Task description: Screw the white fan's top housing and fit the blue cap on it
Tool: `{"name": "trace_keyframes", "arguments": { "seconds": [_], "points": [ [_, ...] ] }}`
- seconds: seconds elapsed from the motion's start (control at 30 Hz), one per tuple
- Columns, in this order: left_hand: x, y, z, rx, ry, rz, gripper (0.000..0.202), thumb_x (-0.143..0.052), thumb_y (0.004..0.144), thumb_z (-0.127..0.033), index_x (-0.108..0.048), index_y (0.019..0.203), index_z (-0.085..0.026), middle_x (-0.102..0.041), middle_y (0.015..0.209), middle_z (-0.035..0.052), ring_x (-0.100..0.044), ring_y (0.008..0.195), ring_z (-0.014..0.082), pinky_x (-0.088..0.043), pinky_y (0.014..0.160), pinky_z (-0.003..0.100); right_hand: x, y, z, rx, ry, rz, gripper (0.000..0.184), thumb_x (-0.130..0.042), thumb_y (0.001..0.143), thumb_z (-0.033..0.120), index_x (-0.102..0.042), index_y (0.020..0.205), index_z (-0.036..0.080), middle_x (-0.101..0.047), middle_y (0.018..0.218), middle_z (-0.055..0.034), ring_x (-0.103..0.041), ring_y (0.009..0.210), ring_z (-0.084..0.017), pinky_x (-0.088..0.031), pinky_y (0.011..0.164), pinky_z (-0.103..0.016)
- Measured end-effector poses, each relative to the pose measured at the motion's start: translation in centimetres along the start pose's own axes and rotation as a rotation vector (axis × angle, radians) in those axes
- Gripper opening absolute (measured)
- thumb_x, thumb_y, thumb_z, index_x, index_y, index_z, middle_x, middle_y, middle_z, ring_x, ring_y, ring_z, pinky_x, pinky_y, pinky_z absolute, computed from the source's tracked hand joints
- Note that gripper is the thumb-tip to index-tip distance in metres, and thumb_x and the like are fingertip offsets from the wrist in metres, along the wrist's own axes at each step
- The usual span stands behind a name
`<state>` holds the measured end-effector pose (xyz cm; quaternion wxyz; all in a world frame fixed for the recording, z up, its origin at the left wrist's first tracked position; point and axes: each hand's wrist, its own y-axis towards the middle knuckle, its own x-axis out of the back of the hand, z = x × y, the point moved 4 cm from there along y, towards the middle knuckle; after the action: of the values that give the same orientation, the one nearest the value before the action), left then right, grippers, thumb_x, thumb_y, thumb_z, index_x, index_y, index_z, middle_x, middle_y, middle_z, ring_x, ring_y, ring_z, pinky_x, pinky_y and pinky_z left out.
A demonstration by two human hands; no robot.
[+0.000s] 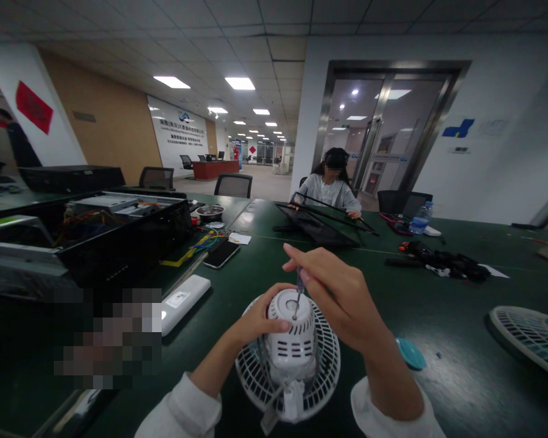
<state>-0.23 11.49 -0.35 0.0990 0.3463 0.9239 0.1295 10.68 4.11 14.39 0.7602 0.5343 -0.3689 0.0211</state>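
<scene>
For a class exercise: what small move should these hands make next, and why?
Probably turn the screwdriver a little, keeping it steady: its tip sits in the hole atop the white motor housing, which the left hand steadies while the right hand pinches the handle.

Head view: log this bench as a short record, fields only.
Left hand: grips white fan motor housing
Right hand: holds screwdriver, tip at housing top
Under housing: white fan guard
Nearby: teal disc, second fan guard, phone
Co-worker: both hands on black frame
Surface: dark green table
</scene>
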Motion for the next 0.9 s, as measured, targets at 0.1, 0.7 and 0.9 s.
{"name": "trace_keyframes", "arguments": {
  "seconds": [0.1, 0.7, 0.9],
  "points": [
    [0.1, 0.0, 0.0, 0.011, 0.009, -0.014, 0.073, -0.077, 0.054, -0.042, -0.047, 0.117, -0.019, -0.058, 0.111, 0.0064, -0.051, 0.105, 0.0276, -0.038, 0.092, 0.04, 0.1, 0.0, 0.1, 0.028, -0.047, -0.022, 0.025, -0.045, 0.087, 0.017, -0.058, 0.109, 0.014, -0.064, 0.081, -0.0045, -0.055, 0.075, -0.015, -0.047, 0.068, -0.029],
    [-0.1, -0.1, 0.1, 0.029, -0.056, 0.011, 0.07, -0.077, 0.056, -0.037, -0.047, 0.117, -0.021, -0.059, 0.104, 0.0038, -0.054, 0.094, 0.0218, -0.04, 0.082, 0.031, 0.8, -0.2, -0.9, -0.152, -0.078, -0.001, 0.02, -0.041, 0.085, 0.013, -0.057, 0.097, 0.015, -0.059, 0.077, -0.0041, -0.053, 0.072, -0.015, -0.042, 0.064, -0.029],
    [0.1, -0.2, 0.1, 0.039, -0.045, -0.009, 0.071, -0.077, 0.055, -0.038, -0.047, 0.117, -0.021, -0.059, 0.103, 0.0042, -0.054, 0.093, 0.0225, -0.042, 0.082, 0.032, 0.4, -0.6, -0.7, -0.306, 0.24, -0.024, 0.022, -0.033, 0.072, 0.004, -0.043, 0.083, 0.021, -0.053, 0.081, -0.0019, -0.052, 0.074, -0.014, -0.042, 0.064, -0.027]
  ]
}}
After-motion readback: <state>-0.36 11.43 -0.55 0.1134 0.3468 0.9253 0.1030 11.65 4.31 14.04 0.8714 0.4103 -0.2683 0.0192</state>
